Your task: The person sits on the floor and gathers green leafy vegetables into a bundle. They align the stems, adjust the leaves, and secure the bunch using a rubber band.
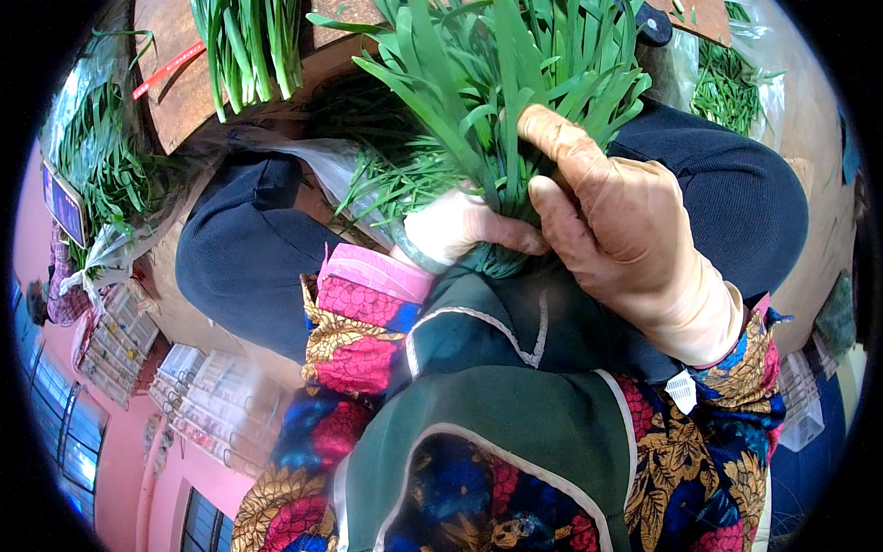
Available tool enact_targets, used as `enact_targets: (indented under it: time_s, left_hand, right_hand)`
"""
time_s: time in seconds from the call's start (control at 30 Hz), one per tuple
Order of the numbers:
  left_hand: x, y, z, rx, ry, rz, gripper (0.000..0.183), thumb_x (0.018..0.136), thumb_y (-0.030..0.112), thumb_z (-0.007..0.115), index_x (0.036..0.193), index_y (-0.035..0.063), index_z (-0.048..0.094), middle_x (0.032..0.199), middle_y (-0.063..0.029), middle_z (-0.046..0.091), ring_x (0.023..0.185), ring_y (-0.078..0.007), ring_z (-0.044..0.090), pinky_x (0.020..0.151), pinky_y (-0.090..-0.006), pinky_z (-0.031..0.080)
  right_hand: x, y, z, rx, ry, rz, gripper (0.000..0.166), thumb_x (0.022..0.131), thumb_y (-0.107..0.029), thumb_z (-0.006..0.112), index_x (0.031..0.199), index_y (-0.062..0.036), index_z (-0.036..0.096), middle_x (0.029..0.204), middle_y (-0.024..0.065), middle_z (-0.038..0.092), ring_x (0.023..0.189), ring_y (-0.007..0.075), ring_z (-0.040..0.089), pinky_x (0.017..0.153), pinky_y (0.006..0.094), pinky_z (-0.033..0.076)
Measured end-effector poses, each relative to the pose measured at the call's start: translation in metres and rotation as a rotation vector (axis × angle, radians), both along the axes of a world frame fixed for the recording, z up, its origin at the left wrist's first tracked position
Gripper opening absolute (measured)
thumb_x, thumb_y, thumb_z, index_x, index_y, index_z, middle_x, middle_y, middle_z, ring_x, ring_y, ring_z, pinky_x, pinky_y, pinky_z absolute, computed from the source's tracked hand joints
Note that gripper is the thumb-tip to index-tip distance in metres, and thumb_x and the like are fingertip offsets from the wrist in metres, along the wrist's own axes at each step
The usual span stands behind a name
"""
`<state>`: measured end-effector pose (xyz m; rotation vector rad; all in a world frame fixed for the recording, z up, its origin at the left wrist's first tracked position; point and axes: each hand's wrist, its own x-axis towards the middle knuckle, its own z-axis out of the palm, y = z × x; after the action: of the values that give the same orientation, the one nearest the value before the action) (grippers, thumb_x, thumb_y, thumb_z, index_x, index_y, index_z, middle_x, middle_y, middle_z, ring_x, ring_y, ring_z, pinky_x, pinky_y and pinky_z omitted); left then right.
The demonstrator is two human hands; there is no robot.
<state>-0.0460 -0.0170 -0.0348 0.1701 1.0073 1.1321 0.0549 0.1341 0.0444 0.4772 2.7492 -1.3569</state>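
Observation:
A bunch of long, flat-leaved greens (510, 138), resembling garlic chives, stands upright against my dark green apron (483, 324). Around its lower part my left hand (469, 224) is closed, with the thumb across the front and a greenish bangle (417, 248) at the wrist. My right hand (621, 207), in a cream glove, is on the near right side of the bunch. Its index fingertip touches the leaves; the thumb lies lower, apart from the index finger. The other right fingers are hidden, so whether they grip any leaves is unclear.
Trimmed stalks (255, 55) and a red strip (169, 69) lie on a wooden board (176, 114). Loose greens (393, 179) lie on clear plastic between my knees. More greens in plastic (103, 152) are at left, beside a phone (63, 203). Another pile (724, 90) sits at right.

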Motion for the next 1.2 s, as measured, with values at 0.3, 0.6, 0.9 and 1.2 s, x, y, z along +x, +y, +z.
enact_targets:
  time_s: [0.3,0.6,0.9,1.2]
  left_hand:
    - [0.005,-0.002,-0.005,-0.049,-0.057,0.013,0.041,0.072,0.011,0.075,0.111,0.0019,0.064,0.101,-0.0054,0.067,0.094,-0.0171,0.059,0.086,-0.0302,0.046]
    - [0.010,0.002,0.000,-0.037,-0.345,0.199,0.048,0.081,0.010,0.065,0.126,-0.0015,0.052,0.116,-0.0100,0.061,0.105,-0.0198,0.059,0.096,-0.0320,0.045]
    - [0.013,-0.002,-0.013,-0.071,-0.403,0.194,0.047,0.083,0.012,0.063,0.126,-0.0012,0.051,0.118,-0.0106,0.060,0.107,-0.0204,0.059,0.097,-0.0327,0.046]
    - [0.011,0.007,-0.001,0.044,-0.253,0.162,0.043,0.080,0.009,0.065,0.120,-0.0027,0.055,0.110,-0.0131,0.063,0.099,-0.0223,0.062,0.091,-0.0324,0.049]
  right_hand:
    - [0.003,0.005,-0.010,-0.123,0.115,-0.069,0.047,0.085,-0.002,0.055,0.131,0.0025,0.049,0.060,0.0092,0.050,0.051,0.0176,0.052,0.055,0.0253,0.045]
    - [0.003,0.013,-0.015,0.037,0.009,-0.139,0.035,0.084,-0.002,0.060,0.118,-0.0014,0.057,0.057,0.0076,0.048,0.049,0.0183,0.051,0.050,0.0275,0.042]
    - [-0.004,0.016,-0.013,-0.055,-0.123,-0.209,0.026,0.083,-0.009,0.067,0.107,-0.0029,0.061,0.055,0.0017,0.048,0.049,0.0066,0.043,0.047,0.0235,0.035]
    - [-0.009,0.021,-0.019,-0.397,-0.178,-0.305,0.015,0.086,-0.011,0.068,0.097,-0.0029,0.062,0.058,-0.0090,0.043,0.053,-0.0008,0.034,0.047,0.0181,0.027]
